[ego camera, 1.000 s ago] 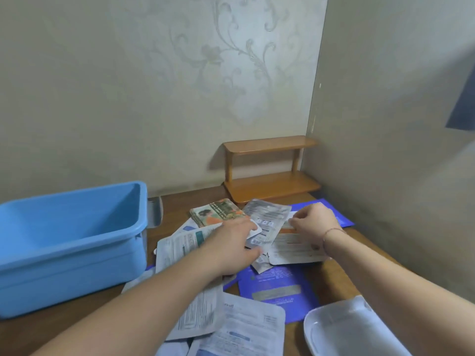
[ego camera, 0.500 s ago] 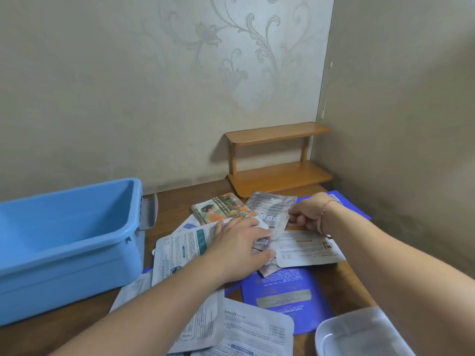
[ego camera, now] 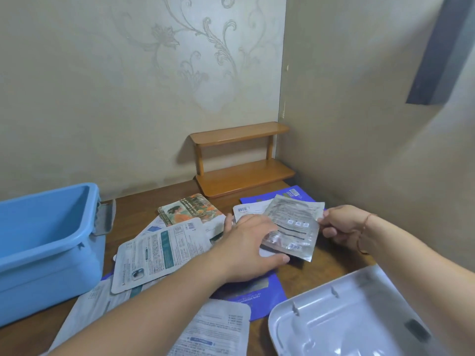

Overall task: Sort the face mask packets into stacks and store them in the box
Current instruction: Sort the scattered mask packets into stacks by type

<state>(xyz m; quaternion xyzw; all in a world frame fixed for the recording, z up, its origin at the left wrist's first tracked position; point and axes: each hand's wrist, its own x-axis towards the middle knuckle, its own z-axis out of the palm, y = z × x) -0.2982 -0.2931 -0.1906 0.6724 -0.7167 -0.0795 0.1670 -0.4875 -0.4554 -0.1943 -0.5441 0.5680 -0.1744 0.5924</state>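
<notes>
Head view: blue box [ego camera: 46, 242] sitting open and empty on the desk [ego camera: 133, 211] at left, white lid [ego camera: 341, 314] crowding the near right. Packets [ego camera: 159, 253] lying scattered between. Both hands are clamping one silver packet [ego camera: 293, 227]: right hand [ego camera: 341, 224] pinching its edge, left hand [ego camera: 252, 250] underneath. Probably light, floppy, slick; edge grips suit. Walls are closing in the right side.

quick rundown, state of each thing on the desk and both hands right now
blue box: open, no packets visible inside
white lid: off the box, lying upside down
silver packet: lifted, held by both hands
illustrated packet: flat on the desk
white packets: loose, overlapping, unsorted
blue packets: flat, partly covered
left hand: gripping the silver packet
right hand: pinching the silver packet's edge
wooden shelf: bare
</notes>
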